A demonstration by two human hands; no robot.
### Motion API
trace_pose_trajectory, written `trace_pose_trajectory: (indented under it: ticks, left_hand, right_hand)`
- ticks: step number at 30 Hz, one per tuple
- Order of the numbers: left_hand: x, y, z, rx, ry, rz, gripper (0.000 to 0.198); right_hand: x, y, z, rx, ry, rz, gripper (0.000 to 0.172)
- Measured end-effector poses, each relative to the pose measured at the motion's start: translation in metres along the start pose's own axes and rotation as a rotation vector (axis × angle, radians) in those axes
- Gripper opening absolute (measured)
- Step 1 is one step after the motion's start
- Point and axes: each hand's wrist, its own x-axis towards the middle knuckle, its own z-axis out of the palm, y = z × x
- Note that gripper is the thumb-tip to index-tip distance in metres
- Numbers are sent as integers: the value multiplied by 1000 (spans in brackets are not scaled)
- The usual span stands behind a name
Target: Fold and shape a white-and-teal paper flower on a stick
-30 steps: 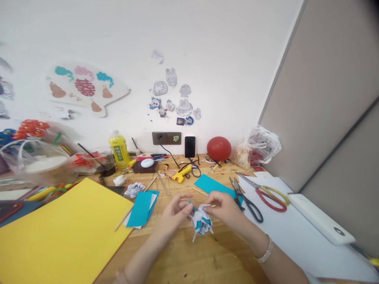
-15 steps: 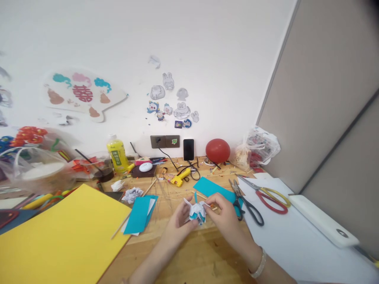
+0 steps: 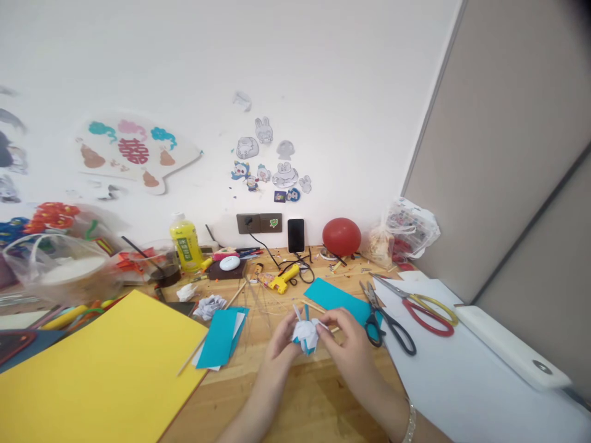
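Note:
A small white and blue folded paper flower (image 3: 305,336) is held between my two hands above the wooden table. My left hand (image 3: 282,341) is closed around its left side, with the thumb near the bottom. At its right edge my right hand (image 3: 344,335) pinches a white petal between thumb and fingers. Narrow strips of paper stick up from the flower's top. Behind the right hand lies a blue sheet of paper (image 3: 339,299), partly under black-handled scissors (image 3: 388,320). Blue and white paper pieces (image 3: 219,338) lie left of my hands.
A large yellow sheet (image 3: 101,369) covers the table's left. White paper (image 3: 462,369), red-and-yellow-handled scissors (image 3: 429,311) and a long white device (image 3: 510,344) are on the right. At the back stand a yellow glue gun (image 3: 279,281), a bottle (image 3: 186,243), a phone (image 3: 296,235) and a red balloon (image 3: 341,237).
The paper flower has turned in my hands, so more white and less blue faces me. My left fingers have closed in around it. The whole view has shifted slightly.

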Motion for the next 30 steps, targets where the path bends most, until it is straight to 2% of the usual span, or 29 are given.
trace_pose_trajectory:
  ticks: [4,9,11,16,19,24,30]
  left_hand:
    - [-1,-6,-2,115,48,89,46]
    - [8,-16,-8,238,-2,140,57]
    - [9,-18,-8,265,-20,137,57]
    - [9,-14,-8,341,-32,170,51]
    - [9,-9,-7,368,-54,194,45]
    - [4,-2,-5,350,-24,225,40]
    - [-1,3,-4,320,17,304,39]
  right_hand:
    - [1,-4,2,-5,-53,57,3]
    - [2,-5,4,107,-77,152,3]
    - [2,-4,3,139,-90,168,10]
    - [1,-7,0,-49,-145,-56,12]
    - [0,-9,0,-128,-104,-166,16]
    - [-6,-11,-1,-266,-20,-380,22]
    - [-19,-21,3,-303,106,-509,25]
